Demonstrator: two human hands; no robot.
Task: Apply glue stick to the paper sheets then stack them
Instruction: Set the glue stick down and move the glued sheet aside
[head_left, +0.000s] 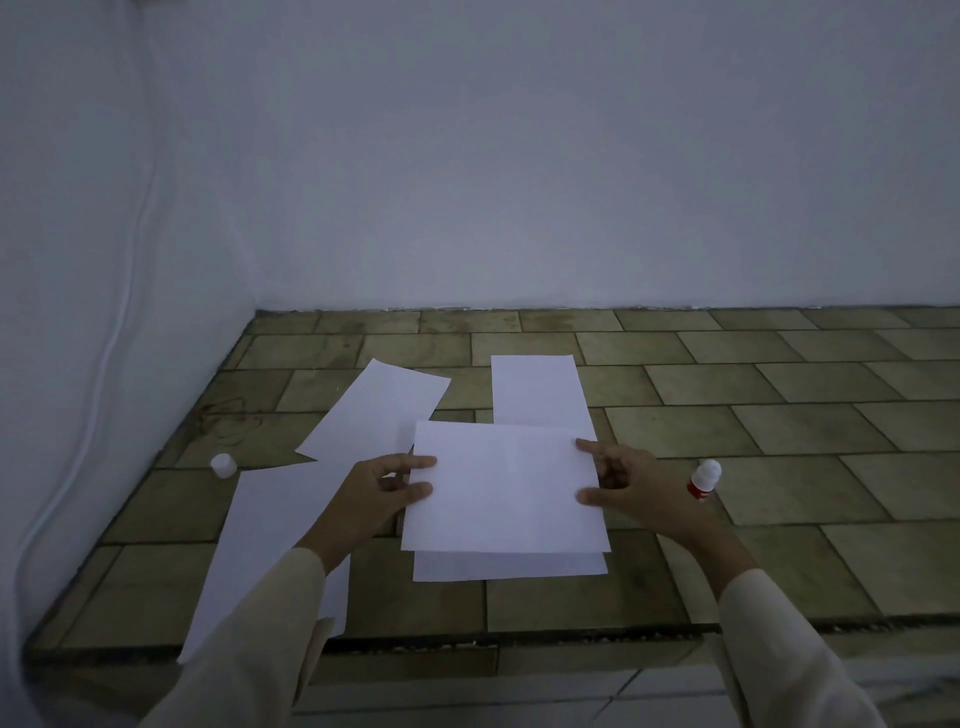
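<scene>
Stacking step in hand, by my reading. Centre of frame: top sheet (504, 488) held by both side edges over a lower sheet (509, 566) that lies flat on the counter (779, 441). Cannot tell whether the two touch. The lower sheet shows only as a strip along its near edge, so the corners are not matched yet

Left hand (382, 491) pinches the left edge, thumb and forefinger on top, other fingers out of sight behind the paper. Right hand (621, 480) pinches the right edge, forefinger and thumb laid on top, the rest curled behind

Glue stick (704, 480) stands at mid right, just beside the right hand, not touching it. A white cap (223, 464) sits at mid left. Three more sheets lie loose: one upper centre (535, 389), partly under the held one; a slanted one (374, 410) to its left; a long one (270, 530) lower left, running under the left sleeve

Next move calls for sliding the top sheet nearer to square the edges, lowering it, then pressing flat. If the glue is tacky, a crooked landing may not shift

Hard to make out: any glue on the paper, light dim, none visible. The stick's white tip could be bare glue or a cover
</scene>
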